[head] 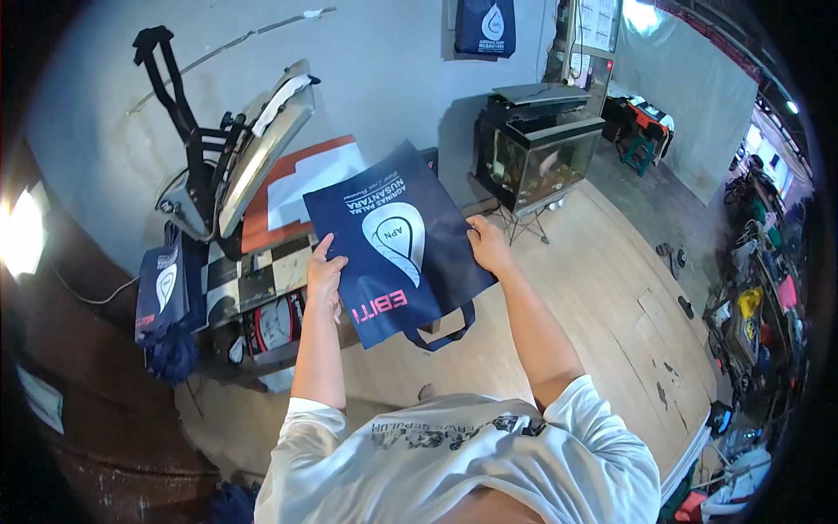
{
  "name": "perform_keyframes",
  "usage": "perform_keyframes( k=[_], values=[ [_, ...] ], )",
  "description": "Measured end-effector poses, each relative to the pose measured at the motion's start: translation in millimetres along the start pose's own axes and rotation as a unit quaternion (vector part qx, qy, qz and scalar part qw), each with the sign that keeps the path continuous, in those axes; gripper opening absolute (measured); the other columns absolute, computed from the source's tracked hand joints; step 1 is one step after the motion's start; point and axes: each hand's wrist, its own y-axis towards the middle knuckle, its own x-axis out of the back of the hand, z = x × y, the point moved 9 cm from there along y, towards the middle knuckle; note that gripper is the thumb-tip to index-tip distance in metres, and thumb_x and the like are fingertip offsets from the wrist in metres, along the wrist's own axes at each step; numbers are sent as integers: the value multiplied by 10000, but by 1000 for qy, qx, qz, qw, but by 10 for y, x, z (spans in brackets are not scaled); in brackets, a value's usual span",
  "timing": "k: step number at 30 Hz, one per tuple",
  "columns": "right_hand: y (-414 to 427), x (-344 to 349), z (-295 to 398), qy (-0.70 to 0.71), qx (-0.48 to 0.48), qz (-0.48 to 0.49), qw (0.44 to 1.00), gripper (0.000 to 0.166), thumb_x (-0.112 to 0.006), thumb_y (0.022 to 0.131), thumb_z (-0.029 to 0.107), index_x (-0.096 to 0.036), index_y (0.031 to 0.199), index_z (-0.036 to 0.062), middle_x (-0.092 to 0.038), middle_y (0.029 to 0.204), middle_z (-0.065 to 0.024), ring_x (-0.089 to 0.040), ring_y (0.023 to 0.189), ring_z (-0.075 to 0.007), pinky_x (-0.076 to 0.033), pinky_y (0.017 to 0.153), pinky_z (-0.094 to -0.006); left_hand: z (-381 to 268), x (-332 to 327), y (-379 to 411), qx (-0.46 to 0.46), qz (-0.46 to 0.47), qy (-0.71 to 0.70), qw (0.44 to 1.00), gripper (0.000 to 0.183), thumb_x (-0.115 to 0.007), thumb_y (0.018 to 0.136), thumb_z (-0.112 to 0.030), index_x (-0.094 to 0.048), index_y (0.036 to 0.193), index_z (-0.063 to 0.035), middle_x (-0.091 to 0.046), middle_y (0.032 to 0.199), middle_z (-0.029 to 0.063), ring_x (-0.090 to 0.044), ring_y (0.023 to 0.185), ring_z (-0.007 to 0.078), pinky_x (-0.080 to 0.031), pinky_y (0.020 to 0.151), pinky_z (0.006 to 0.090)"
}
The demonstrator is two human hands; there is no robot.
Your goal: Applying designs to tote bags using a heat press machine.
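Observation:
My left hand [325, 272] grips one side edge of a navy fabric tote bag [452, 242], thumb on its printed face. On the opposite edge, my right hand [490, 243] pinches the cloth. The bag is held flat in front of me, its print upside down to my view: a white drop-shaped emblem, white writing and pink letters. Its handle loop [438, 342] hangs toward my body. Beyond it stands a heat press [196, 177] with its upper plate [268, 154] raised. White sheets [314, 180] lie on the press's orange-brown lower pad [278, 234].
More printed navy bags [167, 281] are stacked left of the checkered bench [265, 278]. A glass aquarium [540, 154] stands by the wall, where another navy bag [486, 29] hangs. Cluttered goods [753, 314] line the far right. A brown metal drum [124, 485] is at lower left.

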Motion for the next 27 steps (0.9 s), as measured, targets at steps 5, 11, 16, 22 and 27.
perform_keyframes(
  k=[5,11,16,22,27],
  values=[
    [509,-62,-164,30,-9,-16,999,252,-532,835,114,-562,1072,32,-626,991,-191,-592,944,-353,-462,808,-401,40,-218,716,-19,20,15,999,588,-538,718,128,-479,1280,-35,-605,1034,111,-591,842,163,-490,731,263],
    [926,-81,-584,80,-40,-37,995,250,-545,837,112,-570,1070,25,-628,992,-182,-603,941,-315,-463,807,-362,216,-591,1368,30,60,0,998,465,-554,755,97,-533,1207,-6,-609,984,112,-596,832,170,-501,721,265],
    [1201,-26,-892,90,-50,-61,993,248,-537,845,110,-572,1077,27,-626,984,-178,-599,936,-312,-459,808,-358,299,-908,1705,35,60,11,998,427,-510,779,81,-531,1200,8,-606,986,124,-603,814,174,-508,717,273],
    [1537,31,-1091,100,-37,-90,990,221,-572,834,71,-589,1046,10,-623,860,-115,-595,812,-186,-453,746,-290,340,-1238,1968,33,77,32,996,425,-480,788,73,-530,1204,1,-596,997,113,-579,843,166,-503,736,277],
    [2017,-1,-1513,169,-56,-42,983,235,-577,830,72,-580,1054,1,-616,846,-99,-581,819,-163,-446,759,-283,557,-1496,2301,41,59,23,997,404,-494,786,73,-548,1181,12,-613,987,118,-599,816,160,-499,709,264]
  ],
)
